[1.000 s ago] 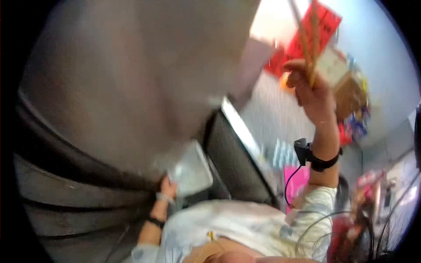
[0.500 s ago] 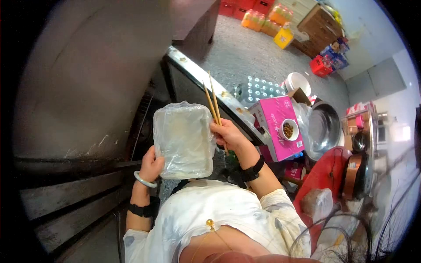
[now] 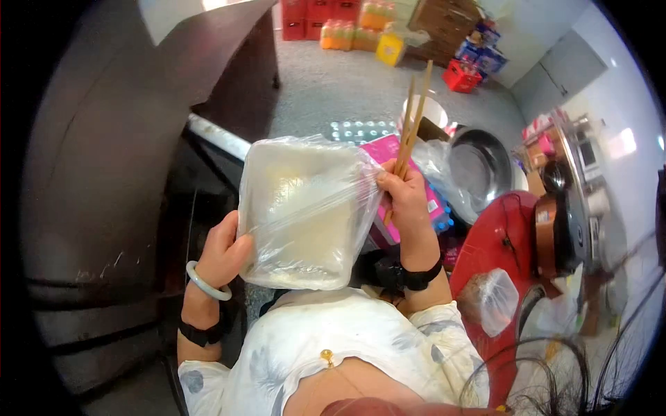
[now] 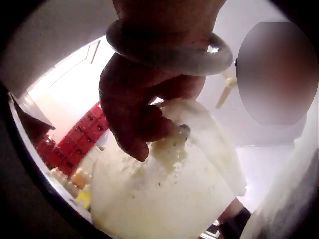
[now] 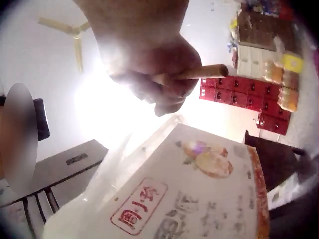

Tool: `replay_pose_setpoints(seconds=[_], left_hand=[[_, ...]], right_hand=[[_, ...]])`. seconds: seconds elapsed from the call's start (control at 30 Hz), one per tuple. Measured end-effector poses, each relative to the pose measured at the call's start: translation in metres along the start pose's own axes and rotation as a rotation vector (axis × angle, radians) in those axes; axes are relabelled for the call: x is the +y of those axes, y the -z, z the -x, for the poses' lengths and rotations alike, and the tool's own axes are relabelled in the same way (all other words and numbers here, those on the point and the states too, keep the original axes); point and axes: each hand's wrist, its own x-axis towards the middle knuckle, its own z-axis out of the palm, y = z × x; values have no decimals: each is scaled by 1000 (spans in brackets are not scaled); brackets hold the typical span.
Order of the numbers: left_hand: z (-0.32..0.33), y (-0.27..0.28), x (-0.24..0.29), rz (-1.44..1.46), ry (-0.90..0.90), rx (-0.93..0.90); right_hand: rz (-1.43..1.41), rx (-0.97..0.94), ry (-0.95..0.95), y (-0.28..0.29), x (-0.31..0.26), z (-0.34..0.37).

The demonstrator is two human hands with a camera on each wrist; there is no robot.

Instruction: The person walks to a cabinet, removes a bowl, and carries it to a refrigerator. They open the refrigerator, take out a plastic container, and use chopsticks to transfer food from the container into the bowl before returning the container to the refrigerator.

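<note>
In front of the body hangs a shallow white rectangular tray (image 3: 298, 215) wrapped in a clear plastic bag. My left hand (image 3: 220, 253) grips its left edge, thumb on top, and wears a pale bangle (image 3: 208, 282). At the opposite side, my right hand (image 3: 409, 201) pinches the bag's edge, drawing the plastic taut in creases. That same hand holds a pair of wooden chopsticks (image 3: 414, 125), pointing away from the body. Red lettering and a fruit picture show on the tray's printed underside (image 5: 199, 199) in the right wrist view. The left wrist view shows fingers (image 4: 132, 139) curled under the tray.
A dark cabinet (image 3: 97, 173) stands close on the left. Beyond the tray are a pink carton (image 3: 385, 149), packed bottles (image 3: 361, 130) and a metal basin (image 3: 479, 166). On the right, a red table (image 3: 492, 243) carries a bagged item (image 3: 489, 301).
My right hand, raised far out with the chopsticks, has come down to the tray and taken the bag's edge. The tray has come up from low on the left, and the bag now stretches rightward.
</note>
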Motion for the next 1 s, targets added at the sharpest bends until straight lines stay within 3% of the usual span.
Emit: replay_pose_setpoints(seconds=[0.1,0.17,0.33,0.43,0.5,0.53,0.57,0.63,0.7,0.73,0.77,0.83,0.87,0.9,0.97,1.0], left_hand=[[-27,-36,25,10,-5,-69],[-43,-55,39,-2,-30,-120],[-72,-98,56,34,-50,-231],[-84,-125,59,17,-101,-239],[-98,-144,49,-63,-120,-286],[-106,-158,38,-20,-184,-297],[-109,-168,36,-24,-188,-318],[-114,-188,41,-179,-181,-348],[-119,-205,35,-128,-121,-367],[-123,-214,17,69,-170,-311],[-128,-219,10,269,-216,-249],[-123,-219,30,224,-245,-196],[-123,-219,30,175,-243,-178],[-123,-219,30,126,-241,-161],[-127,-222,29,92,-283,-120],[-130,-224,27,58,-313,-76]], right_hand=[[-123,37,45,43,-17,4],[-462,26,23,65,-32,13],[-532,90,141,115,-39,37],[-310,167,231,131,-46,42],[524,52,624,131,-49,38],[812,40,908,127,-56,32],[818,63,903,121,-61,37],[837,-75,507,111,-66,46],[781,-436,549,94,-50,59],[784,-456,632,91,-55,69],[785,-439,642,99,-59,69],[954,303,636,123,-66,68],[1041,431,552,134,-61,61],[1041,433,552,137,-53,61],[1024,62,168,136,-41,59],[1087,-15,270,124,-30,64]])
